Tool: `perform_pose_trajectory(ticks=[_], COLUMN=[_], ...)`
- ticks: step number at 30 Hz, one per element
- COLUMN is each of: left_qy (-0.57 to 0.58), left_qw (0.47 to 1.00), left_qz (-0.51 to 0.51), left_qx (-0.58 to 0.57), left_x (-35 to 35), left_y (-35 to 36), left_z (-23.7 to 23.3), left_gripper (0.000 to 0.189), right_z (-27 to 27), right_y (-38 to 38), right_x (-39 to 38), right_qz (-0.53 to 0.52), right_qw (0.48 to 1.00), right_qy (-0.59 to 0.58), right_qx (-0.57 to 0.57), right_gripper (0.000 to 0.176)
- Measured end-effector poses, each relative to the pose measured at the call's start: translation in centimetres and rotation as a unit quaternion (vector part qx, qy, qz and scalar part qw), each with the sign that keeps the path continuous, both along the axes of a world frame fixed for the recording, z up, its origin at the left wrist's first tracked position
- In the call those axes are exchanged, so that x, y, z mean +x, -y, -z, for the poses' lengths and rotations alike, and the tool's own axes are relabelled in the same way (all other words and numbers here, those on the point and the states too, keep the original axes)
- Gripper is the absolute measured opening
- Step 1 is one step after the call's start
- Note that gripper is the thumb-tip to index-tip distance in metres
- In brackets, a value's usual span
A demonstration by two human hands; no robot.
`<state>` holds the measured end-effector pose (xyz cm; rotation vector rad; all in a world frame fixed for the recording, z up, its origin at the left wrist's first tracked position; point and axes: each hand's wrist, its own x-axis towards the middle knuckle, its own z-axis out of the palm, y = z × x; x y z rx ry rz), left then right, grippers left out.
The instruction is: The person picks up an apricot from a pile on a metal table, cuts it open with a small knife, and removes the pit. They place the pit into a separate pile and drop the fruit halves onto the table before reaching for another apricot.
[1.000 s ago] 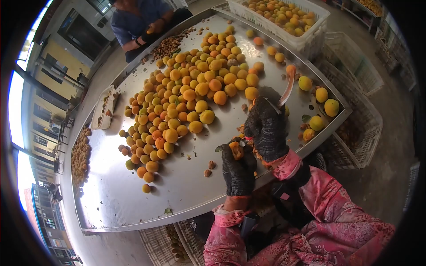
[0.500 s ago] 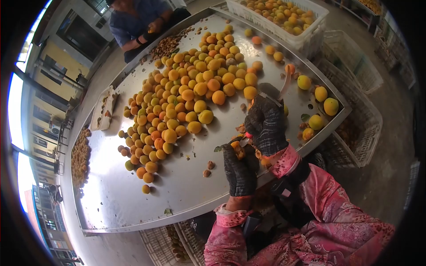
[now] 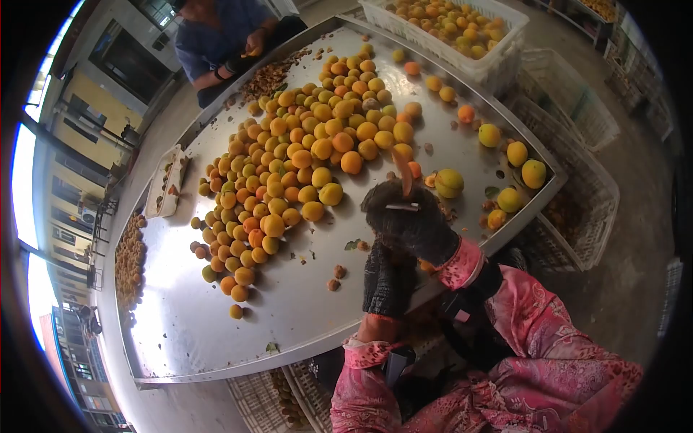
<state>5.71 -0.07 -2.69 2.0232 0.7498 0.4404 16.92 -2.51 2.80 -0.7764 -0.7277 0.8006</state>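
My right hand (image 3: 411,220), in a dark knitted glove, is closed round a knife (image 3: 402,173) whose blade points up and away from me. It lies over the top of my left hand (image 3: 388,281), gloved the same way. The fingers of my left hand are hidden, and so is anything between them. Beyond my hands, a heap of yellow-orange apricots (image 3: 303,155) spreads over the metal table (image 3: 289,317). A larger yellow-green apricot (image 3: 449,183) rests just right of my right hand. Small brown pits (image 3: 339,272) lie left of my left hand.
A white crate (image 3: 498,68) full of apricots stands at the far right corner. More crates (image 3: 595,209) sit beyond the right edge. A narrow white tray (image 3: 167,184) and a pile of pits (image 3: 130,260) lie at left. Another person (image 3: 224,40) works at the far side.
My right hand has moved left and over my left hand, bringing the knife with it. The apricot seen in my left hand before is now covered from view. A yellow-green apricot is uncovered at right.
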Motion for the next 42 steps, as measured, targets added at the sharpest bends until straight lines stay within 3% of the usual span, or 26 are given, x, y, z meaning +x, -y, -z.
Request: perform_pose_trajectory(ticks=[1, 2, 3, 6, 8, 10, 11, 12, 14, 15, 16, 17, 18, 19, 21, 24, 28, 30, 34, 36, 37, 38, 39, 40, 41, 42], left_qy=[0.107, 0.208, 0.206, 0.165, 0.242, 0.24, 0.235, 0.206, 0.198, 0.186, 0.187, 0.317, 0.423, 0.423, 0.335, 0.266, 0.237, 0.19, 0.279, 0.316, 0.316, 0.159, -0.031, -0.03, 0.133, 0.278], left_qw=[0.984, 0.938, 0.938, 0.943, 0.911, 0.899, 0.884, 0.944, 0.933, 0.922, 0.922, 0.79, 0.599, 0.599, 0.781, 0.856, 0.811, 0.88, 0.878, 0.69, 0.69, 0.915, 0.959, 0.958, 0.944, 0.802], left_qz=[-0.022, -0.043, -0.042, -0.064, -0.102, -0.136, -0.168, -0.14, -0.156, -0.168, -0.169, -0.167, -0.151, -0.151, -0.184, -0.218, -0.26, -0.205, -0.191, -0.316, -0.316, -0.298, -0.223, -0.225, -0.257, -0.253], left_qx=[-0.138, -0.273, -0.274, -0.283, -0.317, -0.341, -0.366, -0.218, -0.256, -0.297, -0.296, -0.498, -0.663, -0.663, -0.495, -0.385, -0.467, -0.385, -0.339, -0.57, -0.569, -0.22, 0.173, 0.173, -0.156, -0.463], left_x=[-0.1, -0.1, 0.0, 0.3, 0.5, 0.5, 0.4, 0.3, 0.0, -0.1, -0.2, -0.3, -0.3, -0.4, -0.5, -0.5, -0.7, -1.4, -1.2, -0.3, -0.8, -1.6, -2.0, -2.0, -1.8, -1.7], left_y=[0.2, 0.2, -0.4, -1.3, -1.1, -0.7, -0.4, -0.1, -0.6, -0.9, -1.3, -1.8, -2.0, -1.8, -1.1, -0.8, -1.0, -1.4, -1.4, -0.6, -0.8, -1.1, -1.4, -1.8, -2.4, -2.9], left_z=[1.5, 3.0, 4.5, 6.1, 6.0, 3.1, 1.6, 0.6, -0.7, -1.0, -0.8, -0.2, -0.4, -0.7, -1.9, -2.8, -3.1, -2.1, 0.3, -5.3, -3.6, -0.5, 1.2, 1.2, 1.0, 0.7], left_gripper=[0.03, 0.03, 0.03, 0.028, 0.022, 0.02, 0.018, 0.017, 0.021, 0.026, 0.026, 0.029, 0.033, 0.033, 0.037, 0.044, 0.04, 0.028, 0.027, 0.025, 0.025, 0.027, 0.029, 0.029, 0.031, 0.033], right_z=[-0.1, -0.2, -0.3, -0.1, -0.1, -0.9, -0.4, -1.2, -1.6, -1.2, -0.7, 0.1, 1.1, 1.8, 2.3, 1.9, 1.6, 2.0, 3.0, 3.0, 2.6, 2.3, 1.9, 1.4, 1.1, 0.9], right_y=[0.1, 0.3, 0.5, 0.4, 0.7, 0.9, 0.9, 0.9, 1.2, 1.3, 1.3, 1.1, 1.1, 1.1, 1.1, 1.0, 0.7, 0.4, 0.1, 0.1, 0.2, 0.4, 0.5, 0.7, 0.9, 1.0], right_x=[-0.2, -0.4, -0.7, -1.2, -1.1, -0.6, 1.0, 1.6, 2.2, 2.5, 2.5, 2.1, 1.4, 0.8, 0.6, 0.2, -0.1, -0.3, -1.1, -1.2, -1.1, -0.9, -0.5, 0.0, 0.5, 0.8], right_qz=[0.0, 0.0, 0.0, 0.031, 0.055, 0.123, 0.034, 0.016, -0.007, -0.007, -0.006, -0.007, -0.001, 0.005, -0.011, 0.027, -0.005, -0.01, 0.017, 0.036, 0.049, 0.062, 0.061, 0.055, 0.049, 0.054], right_qw=[1.0, 0.988, 0.952, 0.924, 0.89, 0.986, 0.995, 0.995, 0.994, 0.984, 0.892, 0.893, 0.878, 0.863, 0.85, 0.828, 0.863, 0.858, 0.822, 0.831, 0.847, 0.861, 0.861, 0.877, 0.889, 0.901], right_qy=[0.002, 0.155, 0.304, 0.377, 0.444, 0.081, -0.077, -0.094, -0.109, 0.169, 0.432, 0.433, 0.461, 0.489, 0.517, 0.547, 0.478, 0.487, 0.555, 0.546, 0.52, 0.493, 0.494, 0.449, 0.403, 0.367], right_qx=[0.0, 0.022, 0.045, 0.052, 0.085, -0.075, -0.061, -0.019, 0.024, -0.055, -0.129, -0.127, -0.126, -0.125, -0.104, -0.123, -0.162, -0.165, -0.126, -0.098, -0.104, -0.111, -0.109, -0.161, -0.211, -0.224], right_gripper=[0.018, 0.019, 0.02, 0.02, 0.021, 0.024, 0.026, 0.026, 0.027, 0.03, 0.032, 0.032, 0.034, 0.036, 0.042, 0.045, 0.04, 0.037, 0.027, 0.026, 0.025, 0.024, 0.024, 0.024, 0.023, 0.026])
